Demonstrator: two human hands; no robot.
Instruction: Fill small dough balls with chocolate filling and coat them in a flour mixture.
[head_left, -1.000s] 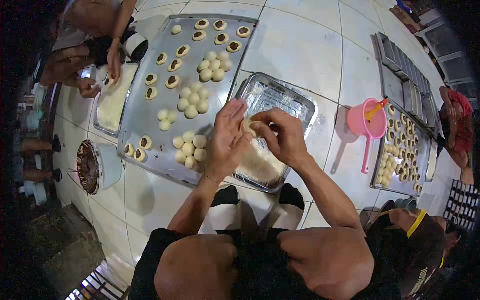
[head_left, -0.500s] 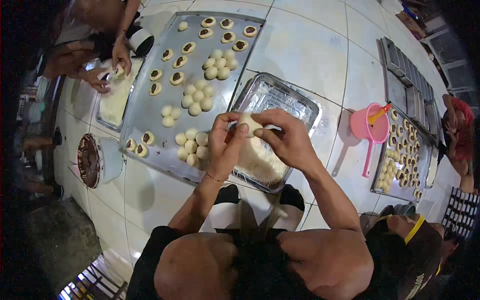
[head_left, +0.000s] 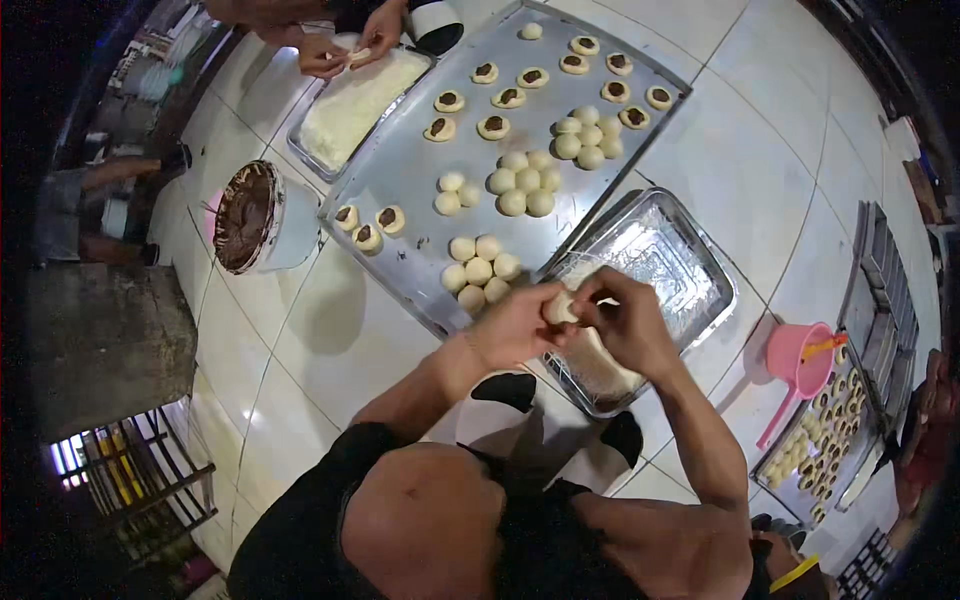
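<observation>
A piece of pale dough [head_left: 561,308] is pinched between my two hands. My left hand [head_left: 512,326] cups it from the left, fingers curled around it. My right hand [head_left: 628,318] presses it from the right with thumb and fingertips. Both are held above the near end of a silver rectangular pan [head_left: 716,338], where a pale, shredded-looking layer [head_left: 612,366] lies. To the left, a large metal tray [head_left: 400,200] carries clusters of smooth dough balls [head_left: 522,183] and flattened dough rounds topped with dark brown filling [head_left: 493,127]. My fingers partly hide the dough piece.
A bucket of dark brown paste [head_left: 246,217] stands left on the tiled floor. Another person's hands [head_left: 348,52] work dough over a pan of pale flakes [head_left: 350,112]. A pink dipper [head_left: 797,362] and another filled tray [head_left: 800,490] lie right.
The view has turned, so the trays and bucket appear shifted right. My hands still hold the dough together; the left palm has turned up more, and the right fingers have closed in on it.
</observation>
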